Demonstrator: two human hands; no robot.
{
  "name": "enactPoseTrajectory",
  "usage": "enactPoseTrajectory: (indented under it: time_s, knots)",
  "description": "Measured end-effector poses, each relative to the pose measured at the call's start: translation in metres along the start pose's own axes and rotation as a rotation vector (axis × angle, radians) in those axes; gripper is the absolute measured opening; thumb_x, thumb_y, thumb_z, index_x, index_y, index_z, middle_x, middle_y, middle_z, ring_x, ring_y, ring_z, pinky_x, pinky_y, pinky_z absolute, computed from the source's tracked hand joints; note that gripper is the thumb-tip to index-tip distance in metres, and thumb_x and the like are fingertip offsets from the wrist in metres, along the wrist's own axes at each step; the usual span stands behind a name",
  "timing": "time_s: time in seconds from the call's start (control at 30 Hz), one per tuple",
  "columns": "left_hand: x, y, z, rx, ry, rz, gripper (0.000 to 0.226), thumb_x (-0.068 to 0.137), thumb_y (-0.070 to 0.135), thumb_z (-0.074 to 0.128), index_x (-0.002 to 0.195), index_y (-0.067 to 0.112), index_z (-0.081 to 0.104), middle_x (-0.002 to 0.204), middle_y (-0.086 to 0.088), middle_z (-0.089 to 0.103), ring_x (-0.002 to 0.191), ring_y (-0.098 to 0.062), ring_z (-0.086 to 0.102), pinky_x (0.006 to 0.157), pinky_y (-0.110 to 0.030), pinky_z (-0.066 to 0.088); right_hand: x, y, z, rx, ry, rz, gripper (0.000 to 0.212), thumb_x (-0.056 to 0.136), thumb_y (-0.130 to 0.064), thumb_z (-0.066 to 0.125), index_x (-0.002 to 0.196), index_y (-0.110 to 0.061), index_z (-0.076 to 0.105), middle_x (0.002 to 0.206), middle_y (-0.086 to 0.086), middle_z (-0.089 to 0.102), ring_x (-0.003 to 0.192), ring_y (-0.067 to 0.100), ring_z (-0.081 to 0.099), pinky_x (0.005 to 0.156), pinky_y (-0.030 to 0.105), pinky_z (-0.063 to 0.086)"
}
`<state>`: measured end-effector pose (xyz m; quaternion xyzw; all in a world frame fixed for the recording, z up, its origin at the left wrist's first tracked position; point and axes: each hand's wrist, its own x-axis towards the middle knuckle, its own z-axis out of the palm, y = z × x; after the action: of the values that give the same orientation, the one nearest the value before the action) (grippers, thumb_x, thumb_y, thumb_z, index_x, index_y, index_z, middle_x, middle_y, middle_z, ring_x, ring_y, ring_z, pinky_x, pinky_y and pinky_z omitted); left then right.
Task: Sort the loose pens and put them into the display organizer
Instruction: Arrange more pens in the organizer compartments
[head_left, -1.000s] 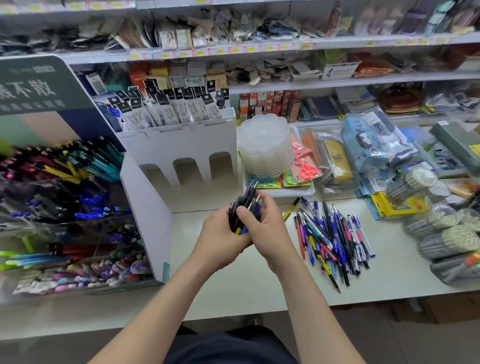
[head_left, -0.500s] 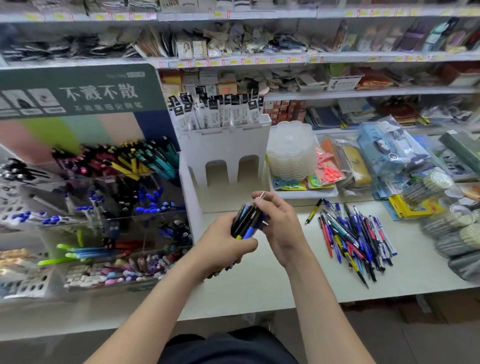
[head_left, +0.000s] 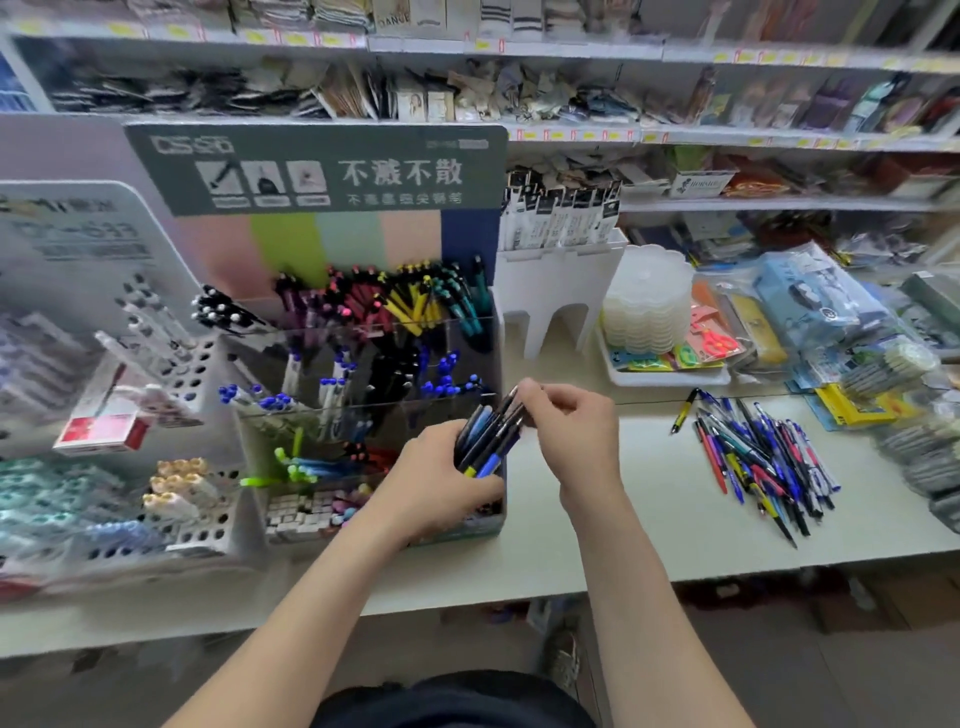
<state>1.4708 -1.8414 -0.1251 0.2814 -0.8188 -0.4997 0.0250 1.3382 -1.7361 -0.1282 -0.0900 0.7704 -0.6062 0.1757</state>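
The left hand (head_left: 441, 478) grips a bundle of pens (head_left: 488, 441) (mostly dark, some blue). The right hand (head_left: 566, 426) pinches what seems one pen's top, before the display organizer (head_left: 363, 364).

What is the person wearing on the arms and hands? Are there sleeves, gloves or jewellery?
The left hand and the right hand are bare: no gloves, rings or watch show. Both forearms are uncovered, with no sleeve in view. A dark garment shows at the bottom edge.

Both bare forearms reach forward and converge. The left grip (head_left: 441, 486) curls round a bundle of pens (head_left: 485, 439), knuckles toward the camera. The right grip (head_left: 571, 431), just beside it, pinches the bundle's upper ends with bent fingertips.
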Motion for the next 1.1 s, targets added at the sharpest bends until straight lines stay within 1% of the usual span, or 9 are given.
enactPoseTrajectory:
  time_s: [0.07,0.23,0.33,0.4,0.5,0.63,0.83,0.97,1.1]
  knots:
    - [-0.011,-0.011,-0.006,0.009,-0.038,-0.008,0.016,0.08,0.027,0.076,0.089,0.027,0.063,0.071,0.005,0.067,0.055,-0.01,0.056,0.05,-0.024,0.047,-0.006,-0.006,0.012,0.114,0.127,0.007,0.025,0.102,-0.035,0.068,0.093,-0.013,0.072,0.075,0.001,0.079,0.076,0.016,0.075,0.084,0.041,0.06]
    - [-0.024,-0.031,-0.024,-0.001,-0.04,-0.033,0.017,0.083,0.027,0.075,0.088,0.025,0.06,0.074,0.0,0.065,0.049,-0.012,0.049,0.046,-0.028,0.046,-0.022,-0.041,0.015,0.562,0.328,-0.168,0.023,0.111,-0.036,0.055,0.104,-0.014,0.052,0.069,0.013,0.069,0.06,0.035,0.072,0.06,0.042,0.063]
    - [-0.026,-0.033,-0.03,0.023,0.026,-0.04,0.018,0.085,0.026,0.077,0.093,0.021,0.061,0.074,-0.001,0.068,0.045,-0.008,0.052,0.045,-0.025,0.045,-0.03,-0.046,0.02,0.439,0.24,-0.265,0.028,0.109,-0.038,0.058,0.103,-0.012,0.063,0.061,0.004,0.054,0.047,0.023,0.054,0.045,0.031,0.047]
    - [-0.028,-0.032,-0.031,0.083,0.102,-0.038,0.02,0.082,0.028,0.078,0.092,0.021,0.062,0.075,0.001,0.069,0.053,-0.013,0.059,0.047,-0.029,0.05,-0.035,-0.04,0.029,0.184,0.083,-0.28,0.035,0.104,-0.043,0.066,0.09,-0.011,0.07,0.06,0.003,0.052,0.053,0.017,0.046,0.051,0.03,0.04]
    - [-0.03,-0.032,-0.034,0.133,0.198,-0.036,0.022,0.078,0.029,0.078,0.088,0.022,0.06,0.073,0.004,0.068,0.064,-0.015,0.067,0.051,-0.03,0.049,-0.046,-0.024,0.042,-0.102,-0.151,-0.194,0.034,0.087,-0.048,0.083,0.082,-0.016,0.073,0.064,0.0,0.056,0.061,0.01,0.049,0.062,0.032,0.046]
    - [-0.029,-0.035,-0.039,0.152,0.215,-0.035,0.022,0.075,0.032,0.078,0.086,0.026,0.06,0.075,0.007,0.068,0.065,-0.01,0.067,0.055,-0.029,0.052,-0.054,-0.015,0.049,-0.155,-0.297,-0.166,0.014,0.087,-0.036,0.084,0.087,-0.024,0.078,0.065,0.001,0.061,0.062,0.011,0.053,0.063,0.034,0.053]
    - [-0.026,-0.029,-0.039,0.087,0.181,-0.069,0.021,0.075,0.029,0.081,0.087,0.025,0.064,0.072,0.005,0.069,0.061,-0.008,0.065,0.053,-0.023,0.049,-0.046,-0.018,0.048,-0.131,-0.329,-0.091,0.008,0.092,-0.022,0.077,0.085,-0.024,0.081,0.08,0.005,0.077,0.076,0.024,0.071,0.074,0.039,0.062]
    - [-0.021,-0.027,-0.04,0.088,0.195,-0.068,0.019,0.076,0.025,0.078,0.087,0.022,0.064,0.069,0.002,0.07,0.053,-0.006,0.062,0.048,-0.021,0.049,-0.041,-0.021,0.045,-0.228,-0.317,-0.171,0.009,0.094,-0.024,0.076,0.088,-0.028,0.08,0.08,-0.01,0.077,0.078,0.008,0.071,0.07,0.021,0.059]
    - [-0.015,-0.021,-0.035,0.003,0.172,-0.083,0.02,0.078,0.024,0.075,0.091,0.015,0.064,0.069,-0.001,0.067,0.05,-0.009,0.054,0.05,-0.026,0.049,-0.029,-0.02,0.043,-0.201,-0.302,-0.16,0.007,0.102,-0.031,0.067,0.099,-0.025,0.07,0.085,-0.005,0.072,0.07,0.005,0.065,0.065,0.026,0.053]
